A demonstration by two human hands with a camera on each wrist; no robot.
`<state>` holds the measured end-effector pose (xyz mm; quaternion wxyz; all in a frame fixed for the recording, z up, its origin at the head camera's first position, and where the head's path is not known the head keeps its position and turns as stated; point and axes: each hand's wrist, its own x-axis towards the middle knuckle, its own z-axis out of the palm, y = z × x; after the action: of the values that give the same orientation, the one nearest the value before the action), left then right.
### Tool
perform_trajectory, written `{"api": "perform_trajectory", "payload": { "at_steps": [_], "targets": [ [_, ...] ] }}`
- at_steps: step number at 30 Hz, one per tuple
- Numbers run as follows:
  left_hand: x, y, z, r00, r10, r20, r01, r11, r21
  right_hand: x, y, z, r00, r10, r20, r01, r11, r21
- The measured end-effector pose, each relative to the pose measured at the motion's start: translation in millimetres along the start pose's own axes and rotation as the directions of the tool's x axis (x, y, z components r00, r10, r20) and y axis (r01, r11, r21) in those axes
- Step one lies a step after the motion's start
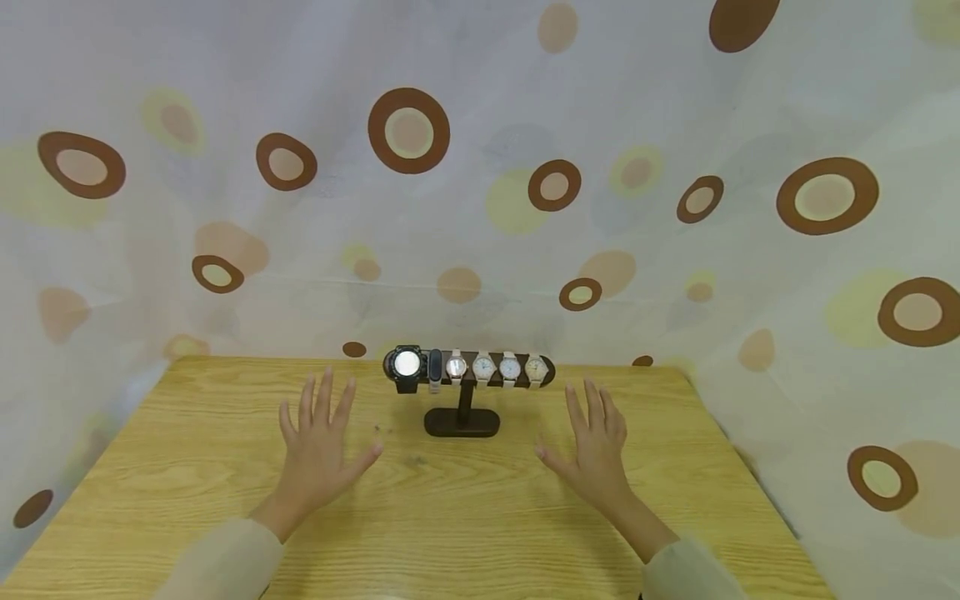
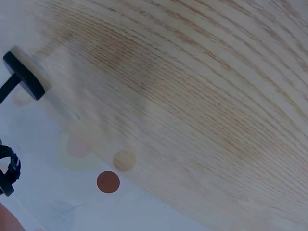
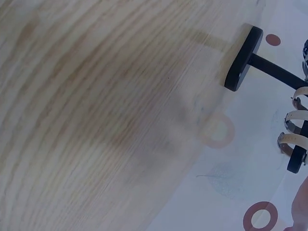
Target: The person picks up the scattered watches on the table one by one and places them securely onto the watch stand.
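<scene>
A dark watch stand (image 1: 462,422) with a horizontal bar stands at the back of the table, several watches strapped in a row along it. At the bar's left end is a black watch (image 1: 407,363) with a bright face, beside it a slim dark fitness band (image 1: 435,367). Light-strapped watches (image 1: 483,367) fill the rest of the bar. My left hand (image 1: 317,454) is held left of the stand, fingers spread and holding nothing. On the other side my right hand (image 1: 597,450) has its fingers extended, likewise holding nothing. Both thumbs point inward toward the stand.
The wooden table (image 1: 465,517) narrows toward the back in the head view. Behind it and along both sides hangs a pale sheet (image 1: 465,225) patterned with brown, yellow and peach circles. The stand is close to the table's back edge.
</scene>
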<state>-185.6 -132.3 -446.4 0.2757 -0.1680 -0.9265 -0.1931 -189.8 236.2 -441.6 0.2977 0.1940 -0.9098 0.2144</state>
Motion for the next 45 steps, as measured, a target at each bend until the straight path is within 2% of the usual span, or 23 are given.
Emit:
{"api": "perform_trajectory", "payload": {
  "at_steps": [9, 17, 24, 29, 39, 45],
  "targets": [
    [-13.7, 6.1, -1.8, 0.996, -0.007, 0.09, 0.002, 0.999, 0.054, -10.5, -7, -4, 0.994, 0.078, 0.083, -0.074, 0.996, -0.045],
    [-24.6, 6.4, -2.0, 0.99, -0.031, 0.134, 0.02, 0.997, 0.08, -20.2, -10, -1, 0.981, 0.118, 0.155, -0.108, 0.992, -0.068],
    [-31.6, 2.4, -0.9, 0.99, -0.042, 0.133, 0.031, 0.996, 0.084, -24.6, -13, 0, 0.965, 0.141, 0.219, -0.127, 0.989, -0.079],
    [-33.6, 1.2, -0.9, 0.987, -0.052, 0.15, 0.041, 0.997, 0.072, -26.7, -13, 1, 0.964, 0.147, 0.22, -0.129, 0.987, -0.094],
    [-38.6, 1.2, -2.5, 0.985, -0.063, 0.16, 0.049, 0.995, 0.087, -30.3, -14, 3, 0.943, 0.194, 0.269, -0.165, 0.978, -0.128],
    [-41.4, 1.3, -2.8, 0.985, -0.062, 0.16, 0.049, 0.995, 0.082, -32.2, -16, 5, 0.94, 0.205, 0.274, -0.167, 0.974, -0.153]
  ]
}}
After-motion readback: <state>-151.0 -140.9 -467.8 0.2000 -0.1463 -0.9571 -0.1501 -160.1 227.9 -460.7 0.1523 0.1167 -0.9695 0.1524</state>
